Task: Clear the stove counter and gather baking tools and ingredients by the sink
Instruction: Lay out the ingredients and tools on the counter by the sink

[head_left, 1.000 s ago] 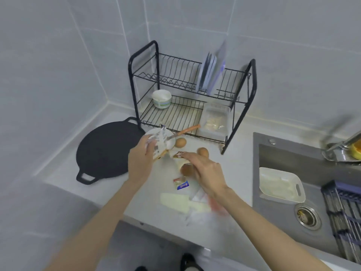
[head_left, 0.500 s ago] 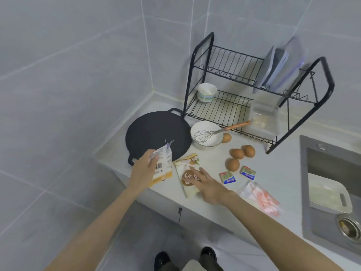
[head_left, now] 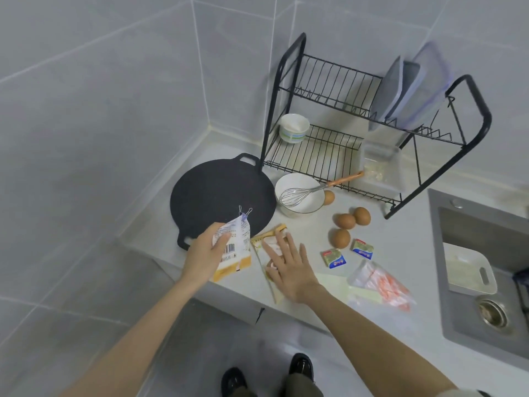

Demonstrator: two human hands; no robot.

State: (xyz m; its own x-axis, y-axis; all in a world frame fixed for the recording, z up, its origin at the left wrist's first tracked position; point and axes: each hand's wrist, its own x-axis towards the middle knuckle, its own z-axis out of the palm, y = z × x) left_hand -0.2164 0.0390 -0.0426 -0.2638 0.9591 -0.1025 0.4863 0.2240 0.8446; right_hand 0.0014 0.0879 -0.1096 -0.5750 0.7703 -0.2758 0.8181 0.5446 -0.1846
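Pale grey kitchen counter, viewed from above: the left hand is gripping a clipped white-and-orange paper packet, probably to carry it; the right hand, fingers straight and spread, is pressing a flat yellow-edged sachet onto the counter at the packet's 3 o'clock. Several brown eggs and foil-wrapped blocks are lying between sachet and grey steel sink, at 3 o'clock, obstructing any direct slide.

pan: matt black | rack: black wire metal | bowl: glossy white | whisk: metal wire | sink: brushed steel
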